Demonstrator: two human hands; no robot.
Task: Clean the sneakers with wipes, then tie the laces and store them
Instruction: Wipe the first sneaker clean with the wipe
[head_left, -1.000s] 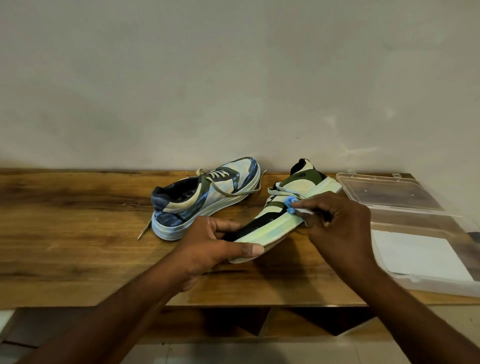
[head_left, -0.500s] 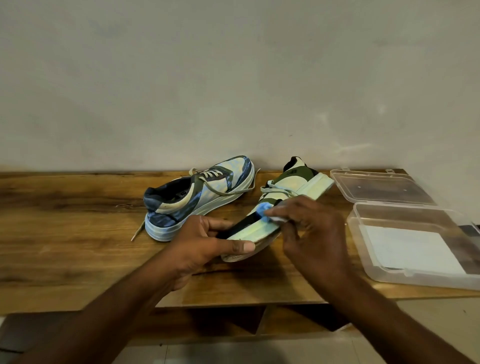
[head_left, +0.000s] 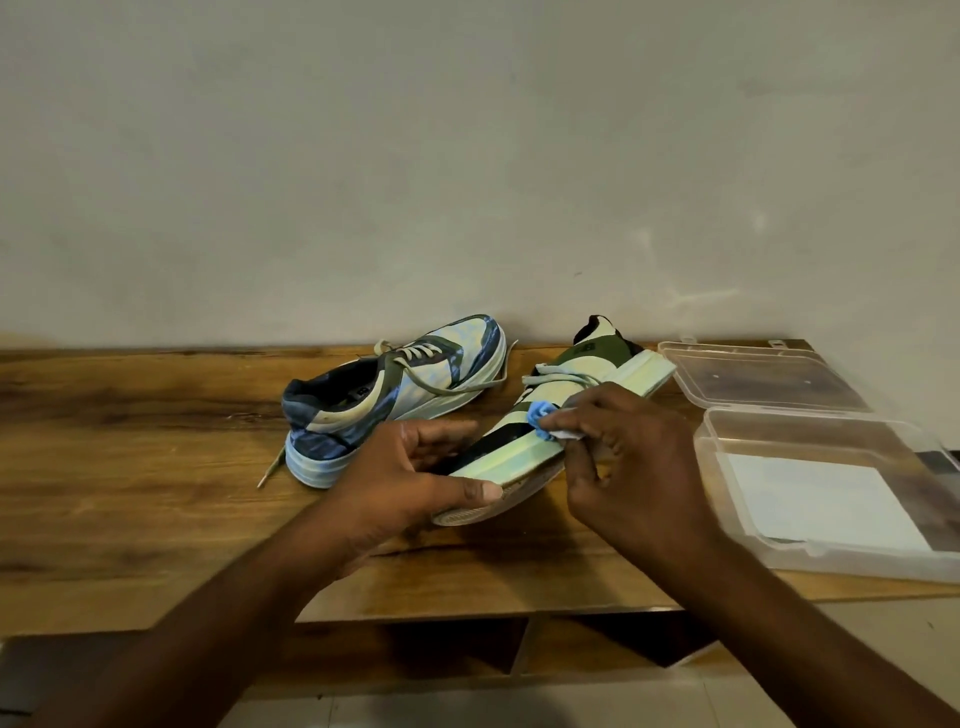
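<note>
A green and cream sneaker lies tilted on its side on the wooden table, sole edge towards me. My left hand grips its toe end, thumb over the pale sole. My right hand pinches a crumpled blue-and-white wipe and presses it on the shoe's side near the midsole. A second sneaker, blue and white, stands upright to the left with its laces loose and one lace end trailing on the table.
A clear plastic box with a white sheet inside stands open at the table's right end, its lid lying flat behind it. A plain wall runs right behind the shoes. Below the table's front edge are dark openings.
My right hand slid the wipe along the shoe's side towards the toe and then part of the way back. My left hand kept its grip on the toe end.
</note>
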